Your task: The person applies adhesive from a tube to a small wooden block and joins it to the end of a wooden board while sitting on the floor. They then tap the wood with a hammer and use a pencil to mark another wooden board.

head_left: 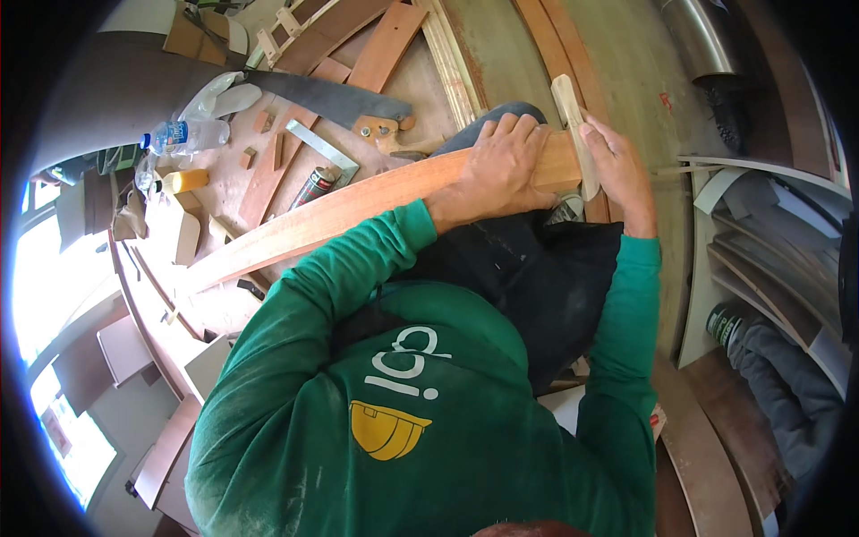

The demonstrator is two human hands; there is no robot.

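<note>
A long reddish-brown wooden board point(344, 208) slants across in front of me, from the lower left up to the right over my lap. My left hand point(501, 170) lies over the board near its right end, fingers curled at the far edge and thumb on the near side. At that end my right hand point(619, 170) pinches a short pale wooden strip point(566, 103), set crosswise against the board. The thumb is on the strip's upper side; the other fingers are partly hidden.
Beyond the board lie a handsaw point(313, 97), a metal try square point(327, 154), a dark can point(313, 189) and small wood offcuts. A plastic water bottle point(195, 136) is at the left. Long planks point(541, 36) stretch away ahead. A shelf of sheet pieces point(702, 259) stands on the right.
</note>
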